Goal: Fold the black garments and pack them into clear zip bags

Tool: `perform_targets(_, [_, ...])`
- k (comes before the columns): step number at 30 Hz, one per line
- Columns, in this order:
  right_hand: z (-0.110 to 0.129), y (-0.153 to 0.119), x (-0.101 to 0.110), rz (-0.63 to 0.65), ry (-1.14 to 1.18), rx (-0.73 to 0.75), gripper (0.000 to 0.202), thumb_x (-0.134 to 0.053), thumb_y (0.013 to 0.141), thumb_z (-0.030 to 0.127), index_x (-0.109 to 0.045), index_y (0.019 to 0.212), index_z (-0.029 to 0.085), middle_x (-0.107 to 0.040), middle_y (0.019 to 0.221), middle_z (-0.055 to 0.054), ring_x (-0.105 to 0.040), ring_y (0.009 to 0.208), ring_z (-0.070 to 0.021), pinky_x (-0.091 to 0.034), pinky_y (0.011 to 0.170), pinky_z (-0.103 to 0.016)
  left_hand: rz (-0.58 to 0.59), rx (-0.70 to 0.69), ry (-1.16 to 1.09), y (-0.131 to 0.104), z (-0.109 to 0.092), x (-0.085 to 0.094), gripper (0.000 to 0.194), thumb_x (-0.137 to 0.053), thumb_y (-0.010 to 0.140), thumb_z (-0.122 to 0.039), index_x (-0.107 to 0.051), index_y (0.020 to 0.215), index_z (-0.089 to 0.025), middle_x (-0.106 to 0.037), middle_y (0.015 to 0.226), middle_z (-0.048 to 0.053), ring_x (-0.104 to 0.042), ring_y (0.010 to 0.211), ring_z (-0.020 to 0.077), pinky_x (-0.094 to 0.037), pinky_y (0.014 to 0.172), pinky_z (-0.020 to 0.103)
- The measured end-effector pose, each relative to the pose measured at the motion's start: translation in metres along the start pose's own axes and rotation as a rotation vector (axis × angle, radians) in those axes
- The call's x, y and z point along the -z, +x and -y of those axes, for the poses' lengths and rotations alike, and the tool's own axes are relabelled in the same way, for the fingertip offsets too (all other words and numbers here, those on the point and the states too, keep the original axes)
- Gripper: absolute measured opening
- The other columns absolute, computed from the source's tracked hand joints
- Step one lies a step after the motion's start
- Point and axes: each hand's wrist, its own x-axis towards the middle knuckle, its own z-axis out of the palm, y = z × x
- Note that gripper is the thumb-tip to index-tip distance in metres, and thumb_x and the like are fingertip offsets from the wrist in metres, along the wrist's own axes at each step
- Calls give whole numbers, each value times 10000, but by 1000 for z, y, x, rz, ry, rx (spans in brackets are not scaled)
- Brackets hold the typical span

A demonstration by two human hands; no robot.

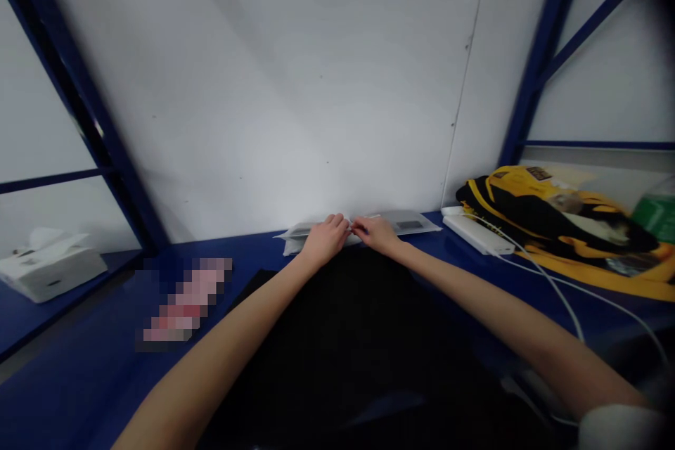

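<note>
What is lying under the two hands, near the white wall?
Under the left hand and right hand lie flat clear packets on the blue table. The hands cover their middle, so the contents stay unclear.

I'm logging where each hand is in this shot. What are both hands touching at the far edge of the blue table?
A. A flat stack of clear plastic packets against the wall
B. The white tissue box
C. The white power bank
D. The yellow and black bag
A: the left hand and right hand meet on the clear plastic packets by the wall.
</note>
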Motion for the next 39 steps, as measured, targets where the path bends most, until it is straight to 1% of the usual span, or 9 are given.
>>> perform_targets(5, [1, 0, 2, -27, -45, -9, 251, -372, 863, 322, -589, 829, 201, -651, 746, -22, -542, 645, -143, -286, 580, -239, -16, -122, 95, 4, 7, 0, 308, -213, 927, -254, -499, 941, -141, -523, 945, 92, -487, 896, 205, -415, 662, 302])
perform_targets(12, [7, 2, 1, -54, -65, -9, 227, -397, 851, 321, -593, 835, 207, -652, 729, -17, -522, 614, -139, -243, 557, -240, -6, -219, 258, -6, 38, -6, 258, -271, 914, -212, -512, 909, -120, -517, 904, 98, -486, 869, 208, -412, 675, 305])
perform_targets(18, [4, 3, 2, -87, -66, -31, 227, -396, 847, 321, -591, 822, 209, -651, 730, -25, -516, 614, -143, -236, 549, -237, 6, -202, 294, -15, 62, -8, 182, -346, 887, -186, -518, 890, -125, -522, 893, 90, -486, 866, 205, -407, 700, 301])
perform_targets(25, [-17, 2, 14, -117, -79, -109, 178, -406, 839, 279, -573, 842, 216, -657, 755, -8, -540, 630, -139, -248, 547, -231, 32, -55, 338, -47, 108, 9, 163, -368, 863, -170, -519, 823, -123, -532, 848, 96, -503, 823, 201, -408, 691, 302])
perform_targets(28, [-18, 1, 13, -90, -102, -70, 195, -399, 849, 296, -576, 855, 213, -653, 741, -15, -542, 626, -142, -257, 551, -231, 71, 30, 334, -60, 110, 13, 169, -352, 869, -196, -509, 848, -136, -534, 884, 88, -510, 847, 191, -405, 647, 272])
perform_targets(31, [-16, -1, 10, -52, -152, -34, 192, -402, 848, 283, -579, 852, 208, -650, 740, -24, -541, 623, -146, -263, 557, -236, 102, 82, 281, -67, 103, 12, 182, -327, 879, -215, -492, 892, -140, -532, 910, 81, -524, 832, 175, -396, 600, 250])
perform_targets(34, [-12, -3, 9, -21, -209, 5, 185, -404, 848, 274, -573, 868, 200, -649, 779, -36, -544, 642, -153, -270, 567, -245, 135, 79, 224, -68, 97, 7, 179, -315, 887, -229, -472, 924, -152, -536, 921, 66, -539, 793, 155, -391, 590, 238])
perform_targets(37, [-2, -4, 12, -53, -241, 52, 196, -416, 850, 295, -550, 934, 179, -633, 853, -61, -546, 700, -169, -296, 588, -254, 139, 63, 194, -68, 97, 3, 178, -310, 891, -252, -460, 932, -164, -541, 919, 58, -550, 772, 151, -385, 578, 235])
perform_targets(39, [7, -5, 15, -79, -251, 136, 212, -425, 849, 303, -537, 955, 158, -612, 909, -84, -543, 768, -184, -324, 625, -264, 137, 60, 181, -69, 99, 1, 186, -303, 893, -260, -458, 933, -166, -543, 914, 60, -557, 753, 151, -385, 572, 238])
